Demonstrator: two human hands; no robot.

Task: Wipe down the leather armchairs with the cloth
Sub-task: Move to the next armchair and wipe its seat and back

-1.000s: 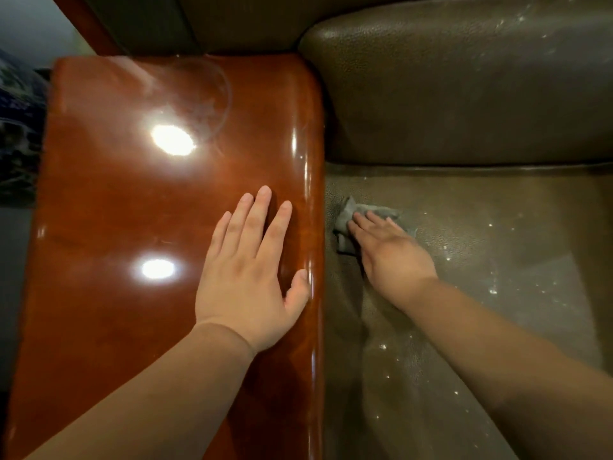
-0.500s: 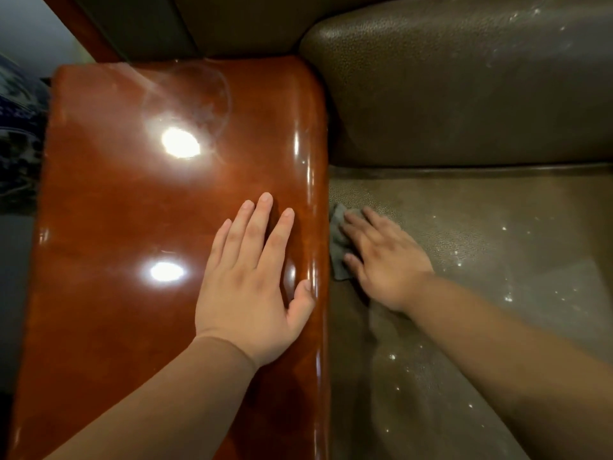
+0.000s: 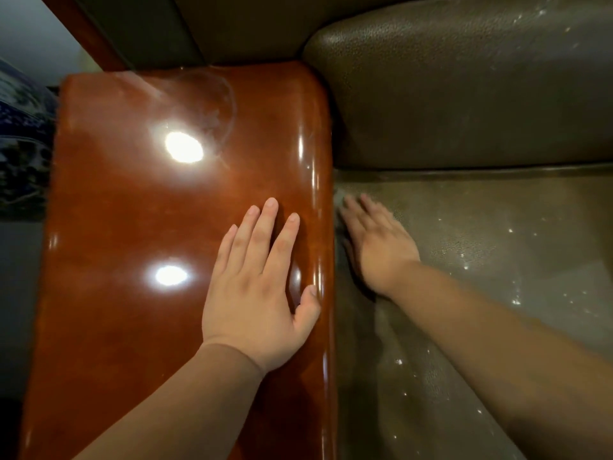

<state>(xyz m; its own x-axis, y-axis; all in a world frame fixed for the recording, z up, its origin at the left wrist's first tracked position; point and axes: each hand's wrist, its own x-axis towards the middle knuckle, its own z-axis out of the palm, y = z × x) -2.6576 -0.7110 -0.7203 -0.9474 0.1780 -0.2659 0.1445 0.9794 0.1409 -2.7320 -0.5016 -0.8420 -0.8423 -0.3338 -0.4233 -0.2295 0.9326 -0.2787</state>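
This is looking like a sitting room, at home or perhaps in an office lounge: a brown leather armchair (image 3: pixel 464 104) with a glossy wooden armrest (image 3: pixel 159 227) is reflecting ceiling lights, and a blue-and-white patterned vase (image 3: pixel 23 144) is standing beyond the armrest's left edge.

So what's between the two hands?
In the head view, the shiny rounded edge of the wooden armrest lies between the left hand and right hand.

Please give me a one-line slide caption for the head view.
Left hand rests flat on the glossy wooden armrest while the blurred right hand sweeps the speckled leather seat beside it.
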